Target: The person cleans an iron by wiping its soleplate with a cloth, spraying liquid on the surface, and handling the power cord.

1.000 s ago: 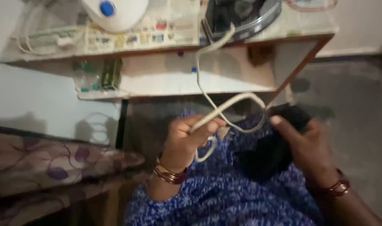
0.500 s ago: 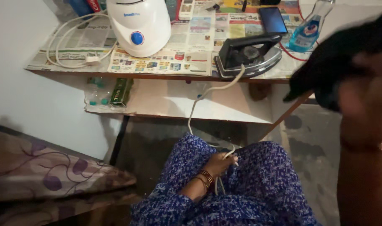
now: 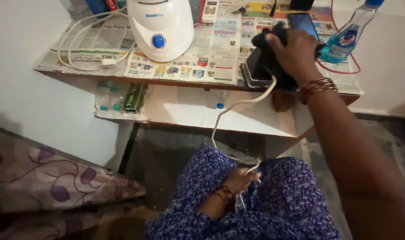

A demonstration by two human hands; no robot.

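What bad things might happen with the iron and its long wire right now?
The white cord runs from the black clothes iron down to the left hand on the lap; a tug might drag the iron off the newspaper-covered table. The right hand grips the iron close to the clear blue spray bottle and dark phone, which could get knocked.

On the surface [image 3: 56, 66] at the top of the frame, the mixer [image 3: 160, 27] stands left of the iron [image 3: 260, 66], the phone [image 3: 303, 23] behind it, the bottle [image 3: 347, 38] at the right.
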